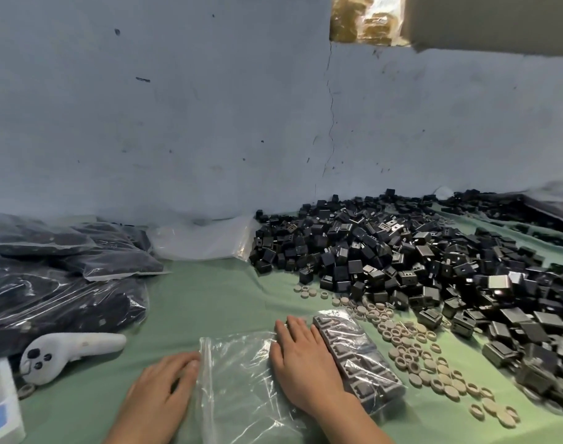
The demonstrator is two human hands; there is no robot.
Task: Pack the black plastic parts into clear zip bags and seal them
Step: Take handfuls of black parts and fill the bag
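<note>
A clear zip bag [238,373] lies flat on the green cloth [209,299] in front of me. Black plastic parts [357,357] sit in rows inside its right end. My right hand [302,363] lies flat on the bag with straight fingers, just left of those rows. My left hand [164,386] rests at the bag's left edge, fingertips touching the plastic. A big heap of loose black plastic parts [418,257] covers the cloth to the right, up to the wall.
Filled bags of black parts [59,274] are stacked at the left, with an empty clear bag [203,238] behind. A white controller [65,350] lies near my left hand. Beige rings and discs [414,347] are strewn right of the bag. A white box [1,402] is at the lower left.
</note>
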